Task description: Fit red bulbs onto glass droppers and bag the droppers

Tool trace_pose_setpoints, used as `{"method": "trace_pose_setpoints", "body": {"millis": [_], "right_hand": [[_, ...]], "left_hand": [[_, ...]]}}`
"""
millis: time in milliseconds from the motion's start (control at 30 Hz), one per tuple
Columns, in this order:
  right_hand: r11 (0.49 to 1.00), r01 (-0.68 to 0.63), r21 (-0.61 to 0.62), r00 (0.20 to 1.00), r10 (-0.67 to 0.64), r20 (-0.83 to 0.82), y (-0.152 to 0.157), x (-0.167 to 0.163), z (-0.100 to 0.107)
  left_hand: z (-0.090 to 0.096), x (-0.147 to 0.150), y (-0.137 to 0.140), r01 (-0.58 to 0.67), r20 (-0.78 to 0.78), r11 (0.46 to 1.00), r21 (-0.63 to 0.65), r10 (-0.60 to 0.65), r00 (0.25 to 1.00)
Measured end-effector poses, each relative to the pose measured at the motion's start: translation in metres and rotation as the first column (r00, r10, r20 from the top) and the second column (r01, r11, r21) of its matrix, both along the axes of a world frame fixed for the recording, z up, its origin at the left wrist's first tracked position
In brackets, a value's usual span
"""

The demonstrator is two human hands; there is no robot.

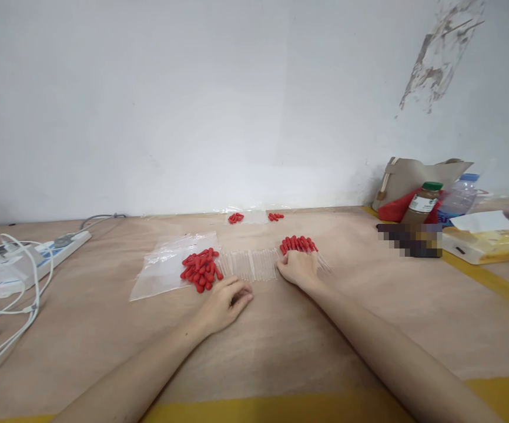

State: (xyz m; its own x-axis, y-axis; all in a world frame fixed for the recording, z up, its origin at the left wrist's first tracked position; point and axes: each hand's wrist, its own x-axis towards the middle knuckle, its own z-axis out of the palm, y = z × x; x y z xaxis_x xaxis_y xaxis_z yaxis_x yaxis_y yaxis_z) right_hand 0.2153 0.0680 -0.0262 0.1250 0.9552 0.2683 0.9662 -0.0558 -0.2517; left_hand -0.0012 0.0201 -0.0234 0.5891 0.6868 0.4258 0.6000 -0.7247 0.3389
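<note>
My left hand (228,304) rests palm-down on the table, its fingers loosely curled and the thumb apart, holding nothing that I can see. Just beyond it lies a row of thin clear tubes (249,265), set side by side. A pile of red rubber bulbs (200,269) sits left of that row, partly on a clear plastic bag (161,267). My right hand (299,267) is closed at the row's right end. What its fingers grip is hidden beneath it. Past that hand lie several droppers (299,243), red bulbs fitted on clear tubes, side by side.
Small groups of red bulbs (235,218) lie near the wall on clear plastic. At left is a power strip (72,242) with tangled white cables (36,282). A bag (408,176), bottles (424,202), a dark blurred object (419,242) and a yellow tissue pack (486,244) stand at right.
</note>
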Motion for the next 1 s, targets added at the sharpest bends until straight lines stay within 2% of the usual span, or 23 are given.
{"method": "trace_pose_setpoints", "body": {"millis": [33,100,167,267,367,467,533,633,767,833,900,1000], "right_hand": [[1.000,0.000,0.011,1.000,0.000,-0.015,0.000,0.000,0.000],[0.999,0.006,0.043,0.998,-0.004,-0.056,-0.001,0.002,0.001],[0.997,0.017,0.076,0.996,-0.011,-0.090,-0.001,0.002,0.002],[0.996,0.012,0.086,0.994,-0.003,-0.105,-0.003,0.002,0.001],[0.996,0.001,0.093,0.993,0.010,-0.114,-0.004,0.001,-0.001],[0.994,0.003,0.106,0.993,0.009,-0.116,-0.005,0.001,-0.003],[0.993,0.002,0.118,0.993,0.012,-0.114,-0.006,0.001,-0.004],[0.987,-0.008,0.163,0.993,0.027,-0.115,-0.006,0.001,-0.006],[0.965,-0.063,0.255,0.982,0.106,-0.156,-0.006,0.001,-0.007],[0.948,-0.126,0.292,0.963,0.188,-0.193,-0.008,0.003,-0.005],[0.916,-0.226,0.331,0.926,0.308,-0.220,-0.013,0.005,0.000],[0.832,-0.398,0.386,0.828,0.507,-0.240,-0.026,0.008,0.008]], "left_hand": [[0.002,-0.005,0.004,-0.077,-0.014,0.994,0.075,0.078,0.997],[0.007,-0.018,0.013,-0.220,-0.052,0.949,0.226,0.238,0.970],[0.011,-0.032,0.021,-0.259,-0.127,0.919,0.298,0.307,0.943],[0.013,-0.046,0.029,-0.223,-0.240,0.924,0.309,0.303,0.922],[0.008,-0.048,0.033,-0.203,-0.288,0.923,0.327,0.302,0.909],[0.005,-0.046,0.034,-0.192,-0.287,0.920,0.341,0.296,0.911],[0.005,-0.044,0.035,-0.192,-0.217,0.924,0.332,0.272,0.938],[0.010,-0.040,0.030,-0.184,0.016,0.945,0.272,0.187,0.982],[0.014,-0.024,0.013,-0.103,0.274,0.992,0.069,0.080,0.958],[0.010,-0.013,0.004,-0.035,0.395,0.995,-0.089,0.068,0.916],[0.003,-0.003,-0.003,0.040,0.483,0.976,-0.214,0.070,0.873],[-0.008,0.006,-0.006,0.055,0.509,0.946,-0.319,0.122,0.852]]}}
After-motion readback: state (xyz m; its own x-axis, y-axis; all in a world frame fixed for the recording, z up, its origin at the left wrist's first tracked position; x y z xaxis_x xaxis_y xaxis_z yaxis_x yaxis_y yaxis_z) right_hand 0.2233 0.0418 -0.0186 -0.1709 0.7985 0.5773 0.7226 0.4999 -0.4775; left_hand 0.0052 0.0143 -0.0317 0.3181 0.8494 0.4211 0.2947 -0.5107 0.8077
